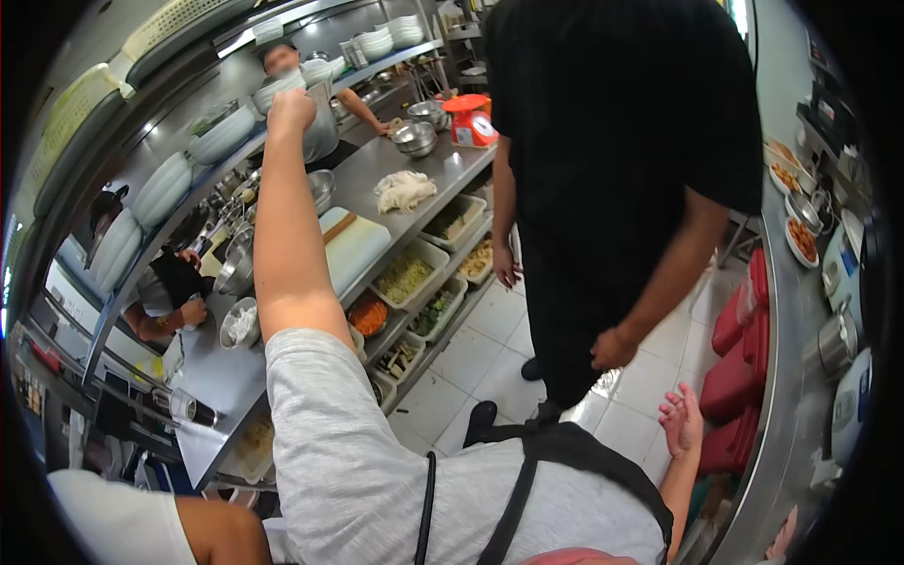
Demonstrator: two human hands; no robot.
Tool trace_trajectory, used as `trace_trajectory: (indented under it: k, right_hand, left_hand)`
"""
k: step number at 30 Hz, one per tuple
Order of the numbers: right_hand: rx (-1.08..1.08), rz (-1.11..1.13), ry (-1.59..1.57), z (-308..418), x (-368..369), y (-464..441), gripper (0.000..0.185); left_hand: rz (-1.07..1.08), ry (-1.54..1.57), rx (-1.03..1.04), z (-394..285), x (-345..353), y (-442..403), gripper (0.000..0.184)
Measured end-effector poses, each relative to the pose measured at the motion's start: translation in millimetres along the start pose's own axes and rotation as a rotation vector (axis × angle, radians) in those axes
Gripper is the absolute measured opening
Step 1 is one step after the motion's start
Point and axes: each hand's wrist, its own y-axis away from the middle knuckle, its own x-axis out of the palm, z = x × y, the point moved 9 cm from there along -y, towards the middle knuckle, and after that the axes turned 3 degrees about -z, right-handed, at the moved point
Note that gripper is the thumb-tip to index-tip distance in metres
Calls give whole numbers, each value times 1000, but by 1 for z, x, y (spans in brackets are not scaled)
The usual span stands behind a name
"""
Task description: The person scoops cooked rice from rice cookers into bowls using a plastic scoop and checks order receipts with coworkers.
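Note:
My left arm reaches far up and forward to the shelf of white bowls. At its end my left hand (pixel 292 111) is closed, its fingers turned away from me, beside a white bowl (pixel 276 87). A pale, flat strip (pixel 320 94) shows just right of the fist; whether I grip it I cannot tell. Down at my right side, my right hand (pixel 681 421) hangs in the air with its fingers apart and slightly curled, holding nothing. Nearest to it are the red bins (pixel 734 395).
A person in black (pixel 621 141) stands close in front. The steel counter (pixel 363 155) bears a white cloth (pixel 405 191), a cutting board (pixel 353 247), metal bowls (pixel 414 138) and a red scale (pixel 470 121). Food tubs (pixel 411 273) sit below. Other people work beyond the counter.

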Motion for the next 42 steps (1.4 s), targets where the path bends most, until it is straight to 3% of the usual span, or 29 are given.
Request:
trace_trajectory:
  k: [5,7,10,12,15,18,23,27,28,31,34,42]
  right_hand:
    - [-355,-6,17,45,90,-59,64]
    - [-491,-131,169,49,100,-79,65]
    - [-526,-399,138,41,109,-82,64]
    - [-361,-422,162,18,84,-101,69]
    - [-401,-535,151,19,99,-89,67]
    - [-302,-422,276,-1,98,-94,56]
    - [-350,-387,336,-16,139,-93,62]
    - [-393,-439,339,-24,140,-99,63]
    - [-392,-439,335,-24,150,-97,63]
    - [-403,-419,399,-24,140,-107,64]
    - [-461,-469,404,-14,149,-100,61]
    - [-360,-501,505,-12,109,-106,60]
  left_hand:
    - [-37,-105,-67,26,12,-66,33]
    - [-78,-59,-69,49,32,-111,39]
    - [-120,39,-77,77,66,-181,41]
    - [-86,-22,-96,82,78,-205,38]
    - [-99,-75,-46,98,104,-264,37]
    - [-119,-36,-30,101,117,-296,39]
    - [-112,-167,-72,106,115,-314,46]
    - [-148,-183,23,106,113,-325,44]
    - [-60,-331,68,94,110,-315,43]
    - [-126,-285,90,104,123,-334,52]
    - [-192,-3,15,110,124,-326,52]
    - [-126,-194,21,105,121,-319,39]
